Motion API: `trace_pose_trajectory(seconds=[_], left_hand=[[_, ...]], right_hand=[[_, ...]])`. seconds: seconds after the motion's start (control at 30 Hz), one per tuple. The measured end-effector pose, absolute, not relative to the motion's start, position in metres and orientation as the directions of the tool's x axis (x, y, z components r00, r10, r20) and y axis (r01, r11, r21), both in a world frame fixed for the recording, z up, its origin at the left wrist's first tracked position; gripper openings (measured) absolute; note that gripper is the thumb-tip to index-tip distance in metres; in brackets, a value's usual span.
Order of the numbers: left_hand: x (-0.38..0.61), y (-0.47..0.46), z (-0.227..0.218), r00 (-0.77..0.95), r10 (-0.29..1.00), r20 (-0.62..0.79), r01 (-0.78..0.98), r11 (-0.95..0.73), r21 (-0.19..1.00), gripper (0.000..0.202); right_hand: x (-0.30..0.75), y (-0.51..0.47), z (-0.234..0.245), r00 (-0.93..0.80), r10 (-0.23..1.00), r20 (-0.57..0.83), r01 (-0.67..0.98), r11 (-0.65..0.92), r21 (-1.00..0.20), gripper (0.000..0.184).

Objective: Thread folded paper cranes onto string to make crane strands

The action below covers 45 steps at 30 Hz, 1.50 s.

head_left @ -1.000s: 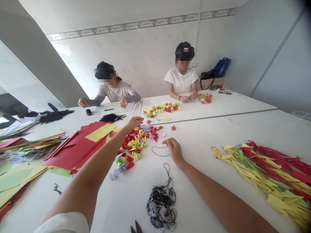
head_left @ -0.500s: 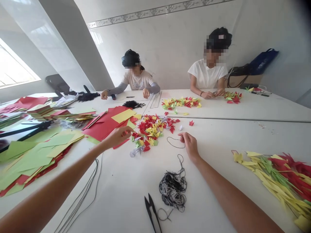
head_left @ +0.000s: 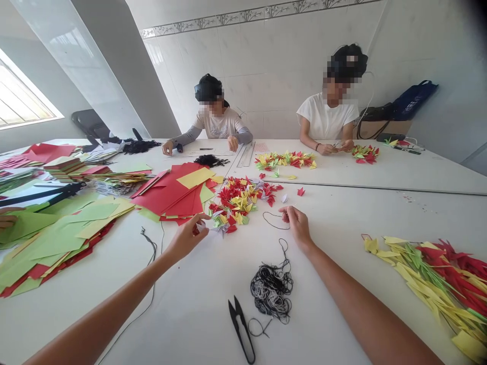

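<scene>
My left hand (head_left: 189,234) hovers at the near left edge of a pile of small folded paper pieces (head_left: 239,197) in red, yellow, green and lilac. Its fingers are curved, with a gap between thumb and forefinger; a lilac piece (head_left: 218,232) lies close by. My right hand (head_left: 297,223) pinches a thin black cord (head_left: 271,225), which loops out to the left of the fingers. Nearer to me sits a tangled heap of black and grey cord (head_left: 271,291). Black thread snips (head_left: 242,332) rest beside it, blades pointing away.
Coloured paper sheets (head_left: 95,215) spread over the left side, where another person's hand (head_left: 7,219) shows. Strung folded paper (head_left: 429,279) lies at right. Two people (head_left: 218,124) (head_left: 329,119) sit across the white table (head_left: 342,223), one by more folded pieces (head_left: 285,161).
My left hand has drawn down and nearer to me along the pile's edge. My right hand keeps its pinch on the cord. Another person's hand has appeared at the far left.
</scene>
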<state>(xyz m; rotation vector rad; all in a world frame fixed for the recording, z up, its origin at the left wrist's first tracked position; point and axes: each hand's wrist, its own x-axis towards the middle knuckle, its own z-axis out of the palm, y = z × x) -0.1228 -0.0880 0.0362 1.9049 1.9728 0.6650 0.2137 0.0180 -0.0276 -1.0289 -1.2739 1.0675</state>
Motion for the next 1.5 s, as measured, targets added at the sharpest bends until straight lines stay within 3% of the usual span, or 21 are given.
trace_pose_trajectory(seconds=[0.07,0.2,0.3,0.43,0.6,0.73,0.8,0.97,1.07,1.23,1.37,1.5], left_hand=[[-0.118,-0.087,0.039,-0.004,0.993,0.115,0.896,-0.048,0.441,0.038],[-0.098,-0.087,0.035,0.162,0.972,0.17,0.975,-0.184,0.128,0.048],[-0.088,-0.085,0.028,0.201,0.966,0.16,0.975,-0.213,0.06,0.04],[-0.091,-0.083,0.024,0.169,0.966,0.195,0.971,-0.197,0.135,0.031],[-0.103,-0.075,0.03,0.027,0.943,0.332,0.907,-0.163,0.388,0.027],[-0.102,-0.061,0.041,-0.093,0.93,0.356,0.828,-0.127,0.547,0.027],[-0.1,-0.058,0.044,-0.061,0.936,0.347,0.85,-0.134,0.51,0.026],[-0.095,-0.073,0.033,0.138,0.966,0.219,0.95,-0.192,0.246,0.025],[-0.095,-0.085,0.019,0.171,0.96,0.224,0.954,-0.218,0.207,0.025],[-0.097,-0.088,0.013,0.122,0.94,0.318,0.894,-0.243,0.375,0.027],[-0.098,-0.075,0.024,-0.05,0.908,0.416,0.826,-0.196,0.528,0.022],[-0.102,-0.059,0.032,-0.189,0.899,0.396,0.73,-0.141,0.668,0.02]], right_hand=[[0.213,0.018,-0.028,0.0,0.978,0.208,-0.026,0.207,-0.978,0.049],[0.214,0.018,-0.027,-0.014,0.977,0.212,0.002,0.212,-0.977,0.051],[0.214,0.018,-0.027,-0.021,0.977,0.212,-0.001,0.212,-0.977,0.051],[0.214,0.017,-0.026,-0.029,0.978,0.205,0.003,0.205,-0.979,0.049],[0.213,0.018,-0.025,-0.037,0.978,0.205,-0.003,0.205,-0.979,0.049],[0.213,0.018,-0.025,-0.034,0.975,0.22,-0.006,0.22,-0.975,0.049],[0.213,0.018,-0.024,-0.031,0.975,0.22,-0.005,0.22,-0.975,0.048],[0.213,0.018,-0.024,-0.039,0.977,0.212,0.0,0.212,-0.977,0.048],[0.213,0.019,-0.025,-0.046,0.976,0.211,0.007,0.212,-0.977,0.049],[0.213,0.019,-0.026,-0.045,0.974,0.223,0.01,0.223,-0.975,0.049],[0.213,0.019,-0.025,-0.042,0.974,0.223,0.011,0.224,-0.975,0.05],[0.212,0.019,-0.025,-0.038,0.973,0.228,0.021,0.229,-0.973,0.05]])
